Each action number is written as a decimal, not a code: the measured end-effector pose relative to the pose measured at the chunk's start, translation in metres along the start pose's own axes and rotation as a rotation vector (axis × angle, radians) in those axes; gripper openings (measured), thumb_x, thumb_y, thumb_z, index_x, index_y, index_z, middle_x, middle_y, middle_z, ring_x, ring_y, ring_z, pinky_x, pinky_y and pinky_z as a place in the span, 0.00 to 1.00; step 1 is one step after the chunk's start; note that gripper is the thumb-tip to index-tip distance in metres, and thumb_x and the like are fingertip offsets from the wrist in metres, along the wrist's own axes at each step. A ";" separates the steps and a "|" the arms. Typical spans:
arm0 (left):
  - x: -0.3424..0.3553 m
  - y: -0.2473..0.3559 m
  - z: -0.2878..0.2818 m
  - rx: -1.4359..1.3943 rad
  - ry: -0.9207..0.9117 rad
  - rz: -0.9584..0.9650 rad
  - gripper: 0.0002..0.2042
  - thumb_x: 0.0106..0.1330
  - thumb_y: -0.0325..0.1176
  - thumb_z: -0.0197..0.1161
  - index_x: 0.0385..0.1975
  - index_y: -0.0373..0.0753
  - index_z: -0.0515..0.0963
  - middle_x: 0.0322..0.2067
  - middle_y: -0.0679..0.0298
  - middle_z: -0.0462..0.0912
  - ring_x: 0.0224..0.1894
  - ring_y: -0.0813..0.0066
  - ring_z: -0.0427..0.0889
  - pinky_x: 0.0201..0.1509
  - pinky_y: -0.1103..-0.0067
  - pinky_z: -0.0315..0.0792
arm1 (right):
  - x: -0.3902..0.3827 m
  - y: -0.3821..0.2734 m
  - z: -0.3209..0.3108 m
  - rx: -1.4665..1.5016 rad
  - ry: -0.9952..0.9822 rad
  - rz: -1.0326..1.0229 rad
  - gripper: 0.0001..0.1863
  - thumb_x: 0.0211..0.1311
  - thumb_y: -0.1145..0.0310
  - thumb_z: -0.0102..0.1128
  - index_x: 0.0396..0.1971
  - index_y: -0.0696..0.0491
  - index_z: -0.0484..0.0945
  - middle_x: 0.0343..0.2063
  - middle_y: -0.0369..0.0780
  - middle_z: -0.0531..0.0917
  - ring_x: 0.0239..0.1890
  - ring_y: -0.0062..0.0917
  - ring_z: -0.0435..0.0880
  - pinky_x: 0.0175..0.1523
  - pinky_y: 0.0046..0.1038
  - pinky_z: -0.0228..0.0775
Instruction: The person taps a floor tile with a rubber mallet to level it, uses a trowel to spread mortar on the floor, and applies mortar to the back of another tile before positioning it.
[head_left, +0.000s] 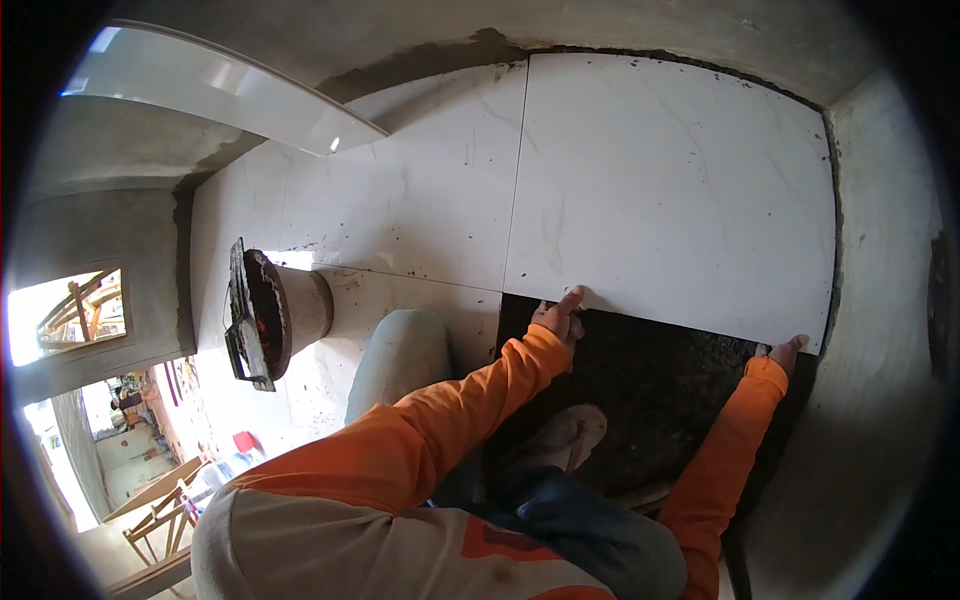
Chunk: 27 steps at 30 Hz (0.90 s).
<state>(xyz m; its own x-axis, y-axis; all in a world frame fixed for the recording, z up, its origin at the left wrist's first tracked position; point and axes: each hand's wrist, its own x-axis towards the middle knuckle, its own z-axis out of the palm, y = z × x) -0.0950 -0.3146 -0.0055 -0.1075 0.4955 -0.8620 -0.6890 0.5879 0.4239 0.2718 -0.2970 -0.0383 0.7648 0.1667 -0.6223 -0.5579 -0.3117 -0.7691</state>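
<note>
A large white floor tile (pixel 680 190) with faint grey veining lies in the far right corner, alongside other white tiles. My left hand (pixel 562 320) is at its near edge, close to the left corner, with a finger on top and the others below the rim. At the near right corner my right hand (pixel 784 356) holds the same edge, close to the wall. Below that edge is a dark, rough patch of bare floor (pixel 660 385). How far my fingers reach under the tile is hidden.
To the left, a bucket (pixel 312 305) stands on the laid tiles (pixel 420 200) with a dirty trowel (pixel 250 325) across its mouth. A glossy panel (pixel 230 85) leans at the upper left. My foot (pixel 572 437) is on the dark patch. The right wall (pixel 885 250) rises close by.
</note>
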 end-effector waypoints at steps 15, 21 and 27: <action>0.018 -0.025 -0.006 0.011 0.069 0.172 0.19 0.53 0.37 0.69 0.41 0.38 0.70 0.30 0.69 0.77 0.27 0.83 0.72 0.29 0.85 0.64 | -0.004 -0.008 0.006 0.045 -0.048 -0.040 0.35 0.62 0.40 0.37 0.58 0.54 0.59 0.57 0.39 0.66 0.58 0.30 0.65 0.60 0.32 0.60; 0.007 -0.016 -0.004 0.029 0.113 -0.021 0.18 0.54 0.36 0.67 0.42 0.39 0.70 0.33 0.69 0.76 0.35 0.80 0.72 0.29 0.81 0.65 | 0.011 0.007 -0.001 -0.064 0.021 -0.140 0.41 0.58 0.34 0.31 0.55 0.56 0.64 0.50 0.41 0.73 0.45 0.28 0.74 0.42 0.30 0.68; 0.021 -0.033 -0.013 -0.004 0.155 0.246 0.18 0.55 0.35 0.66 0.42 0.37 0.69 0.35 0.68 0.76 0.37 0.77 0.72 0.42 0.80 0.66 | -0.047 -0.013 0.036 -0.381 0.227 0.020 0.40 0.60 0.37 0.33 0.55 0.61 0.62 0.50 0.46 0.72 0.47 0.35 0.74 0.52 0.31 0.63</action>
<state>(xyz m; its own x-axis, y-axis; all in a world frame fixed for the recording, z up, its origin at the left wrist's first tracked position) -0.0842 -0.3317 -0.0412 -0.3798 0.5191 -0.7657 -0.6316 0.4593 0.6246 0.2319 -0.2671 -0.0042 0.8300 -0.0394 -0.5564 -0.4477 -0.6421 -0.6224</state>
